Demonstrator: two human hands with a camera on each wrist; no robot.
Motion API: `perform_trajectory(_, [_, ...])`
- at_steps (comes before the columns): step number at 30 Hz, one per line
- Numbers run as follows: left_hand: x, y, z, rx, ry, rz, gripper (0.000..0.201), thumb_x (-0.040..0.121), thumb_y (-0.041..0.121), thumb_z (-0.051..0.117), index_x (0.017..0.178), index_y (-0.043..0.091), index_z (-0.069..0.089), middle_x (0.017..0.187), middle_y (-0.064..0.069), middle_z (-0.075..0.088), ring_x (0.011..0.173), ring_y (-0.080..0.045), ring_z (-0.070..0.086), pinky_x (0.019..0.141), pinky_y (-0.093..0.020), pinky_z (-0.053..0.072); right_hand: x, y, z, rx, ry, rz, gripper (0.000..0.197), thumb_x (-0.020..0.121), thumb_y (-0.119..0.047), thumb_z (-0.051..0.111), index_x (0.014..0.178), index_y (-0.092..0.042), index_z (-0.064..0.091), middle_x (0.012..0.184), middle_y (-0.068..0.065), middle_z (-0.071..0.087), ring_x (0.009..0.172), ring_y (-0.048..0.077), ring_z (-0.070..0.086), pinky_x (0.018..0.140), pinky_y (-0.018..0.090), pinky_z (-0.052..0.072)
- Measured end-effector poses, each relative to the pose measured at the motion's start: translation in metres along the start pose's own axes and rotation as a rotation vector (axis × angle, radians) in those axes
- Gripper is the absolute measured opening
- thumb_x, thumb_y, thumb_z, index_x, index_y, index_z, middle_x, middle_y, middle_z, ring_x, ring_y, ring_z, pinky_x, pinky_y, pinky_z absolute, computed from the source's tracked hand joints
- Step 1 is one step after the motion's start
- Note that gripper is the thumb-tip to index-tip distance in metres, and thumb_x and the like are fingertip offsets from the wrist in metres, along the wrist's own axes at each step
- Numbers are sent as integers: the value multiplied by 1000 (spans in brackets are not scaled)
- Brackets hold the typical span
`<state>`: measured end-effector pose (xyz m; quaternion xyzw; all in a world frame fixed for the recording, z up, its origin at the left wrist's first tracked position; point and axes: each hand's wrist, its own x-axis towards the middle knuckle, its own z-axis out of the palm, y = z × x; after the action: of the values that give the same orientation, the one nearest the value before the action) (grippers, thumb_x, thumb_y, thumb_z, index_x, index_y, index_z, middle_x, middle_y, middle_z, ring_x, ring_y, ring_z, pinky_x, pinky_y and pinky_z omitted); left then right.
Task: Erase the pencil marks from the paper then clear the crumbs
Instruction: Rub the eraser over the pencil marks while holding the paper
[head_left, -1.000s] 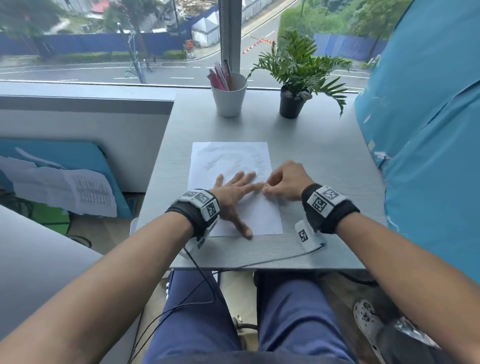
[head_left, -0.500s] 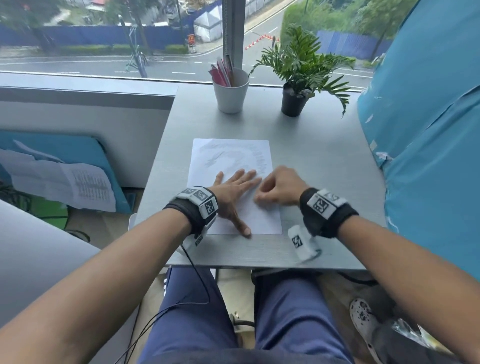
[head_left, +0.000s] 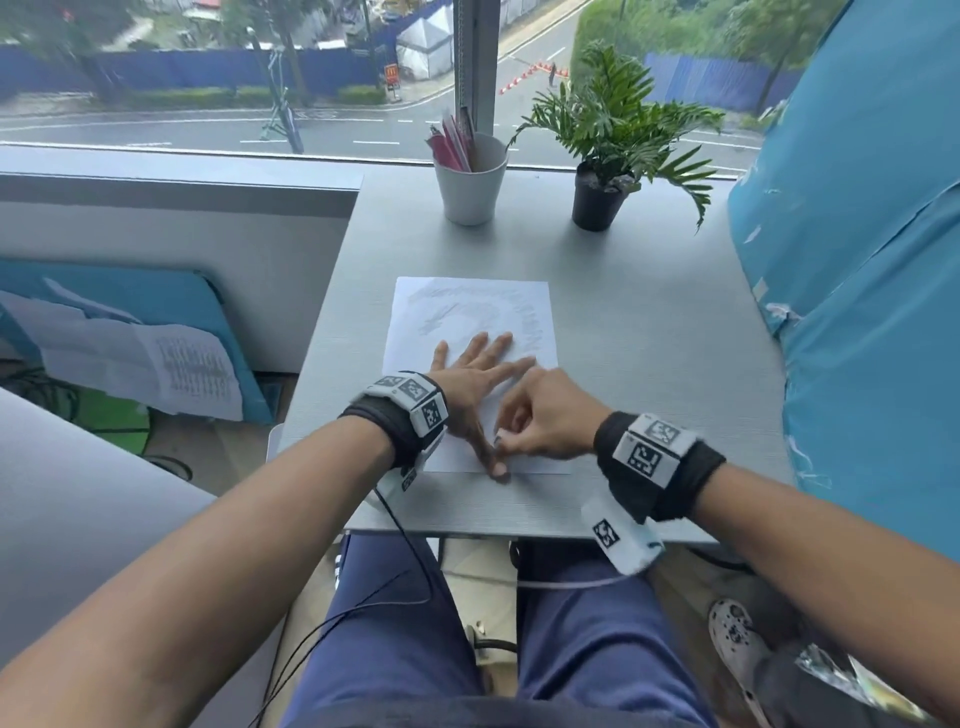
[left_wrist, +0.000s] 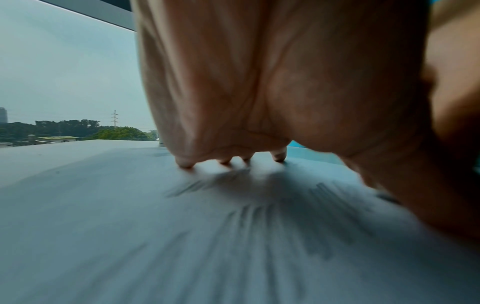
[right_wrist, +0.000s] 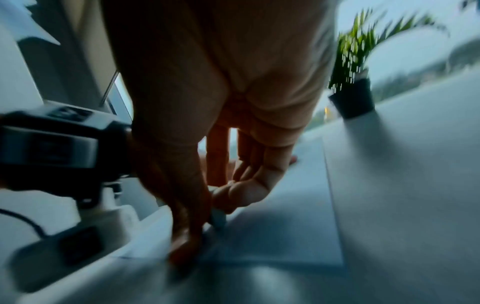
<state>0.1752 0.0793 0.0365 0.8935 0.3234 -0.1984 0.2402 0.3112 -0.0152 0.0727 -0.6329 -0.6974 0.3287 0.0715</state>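
Observation:
A white sheet of paper (head_left: 470, 312) with grey pencil scribbles (head_left: 524, 317) lies on the grey desk (head_left: 649, 338). My left hand (head_left: 475, 374) lies flat on the sheet with fingers spread, pressing it down; its fingertips (left_wrist: 185, 163) touch the paper (left_wrist: 130, 226) beside the pencil marks (left_wrist: 319, 205). My right hand (head_left: 540, 421) pinches a small pale eraser (right_wrist: 217, 218) against the paper (right_wrist: 272, 232) near its front edge, close to my left thumb. The eraser is barely visible in the head view.
A white cup of pens (head_left: 470, 179) and a potted plant (head_left: 602, 192) stand at the desk's far edge by the window. A blue covered object (head_left: 857, 260) rises along the right side. Papers on a blue board (head_left: 156, 358) lean lower left.
My right hand with the eraser has moved toward me and leftward, from beside my left fingertips to near my left thumb at the paper's front edge. The left hand stays pressed flat.

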Motion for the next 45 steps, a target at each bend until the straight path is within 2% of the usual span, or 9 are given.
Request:
perform_trajectory(5, [0, -4, -1, -33, -2, 17, 154, 38, 73, 88, 153, 49, -11, 159, 11, -34, 142, -17, -39, 110, -64, -24, 26, 34, -39, 64, 304, 165, 11, 71, -24, 82, 77, -16, 79, 66, -6, 68, 56, -5, 55, 51, 1, 36])
perform_trajectory(10, [0, -2, 2, 10, -18, -3, 156, 39, 73, 87, 153, 44, -16, 157, 11, -38, 140, -17, -41, 112, -65, -21, 8, 7, -5, 23, 35, 17, 5, 74, -20, 79, 72, -15, 79, 57, -13, 61, 47, -4, 52, 47, 7, 36])
perform_trajectory(15, [1, -3, -4, -3, 15, 5, 155, 39, 72, 88, 156, 43, -9, 160, 11, -33, 142, -17, -38, 111, -65, -22, 29, 27, -38, 82, 296, 183, 7, 71, -22, 80, 70, -16, 77, 60, -7, 66, 52, -3, 53, 51, 6, 38])
perform_trajectory(19, [0, 2, 2, 37, -8, 8, 157, 39, 73, 87, 154, 42, -16, 158, 9, -37, 141, -19, -40, 108, -63, -25, 5, 3, 2, 37, 10, 34, 10, 72, -21, 78, 68, -12, 77, 63, -4, 70, 54, 2, 57, 54, 19, 47])
perform_trajectory(23, [-2, -1, -3, 5, 12, 15, 154, 41, 71, 88, 156, 41, -9, 160, 11, -33, 143, -17, -38, 110, -62, -25, 29, 30, -41, 106, 320, 237, 11, 72, -28, 80, 74, -17, 78, 64, -5, 69, 58, 0, 57, 56, 11, 39])
perform_trajectory(28, [-2, 0, 1, 35, -13, -3, 158, 40, 74, 86, 154, 41, -18, 157, 10, -37, 140, -18, -41, 109, -64, -24, 7, -1, 3, 20, 31, 43, 10, 73, -21, 77, 68, -13, 76, 68, -3, 71, 55, 2, 57, 52, 14, 43])
perform_trajectory(32, [-4, -1, -2, -11, 1, 16, 153, 42, 72, 87, 155, 42, -11, 159, 12, -34, 142, -16, -39, 110, -63, -25, 26, 25, -33, 71, 332, 199, 10, 71, -25, 80, 75, -15, 79, 67, -2, 70, 61, 6, 59, 57, 10, 38])
perform_trajectory(37, [-2, 0, 1, 25, -5, 5, 155, 42, 77, 84, 152, 43, -20, 156, 12, -38, 140, -17, -41, 109, -63, -25, 2, -8, 1, 14, 73, 60, 7, 73, -18, 80, 70, -13, 77, 55, -14, 58, 48, -2, 52, 48, 8, 38])
perform_trajectory(45, [-7, 1, 1, 28, 44, -84, 142, 50, 88, 70, 154, 44, -15, 161, 7, -31, 148, -20, -29, 111, -73, -10, 7, 25, -18, -39, 254, 195, 4, 73, -18, 76, 75, -16, 79, 61, -7, 64, 58, 3, 56, 55, 12, 41])
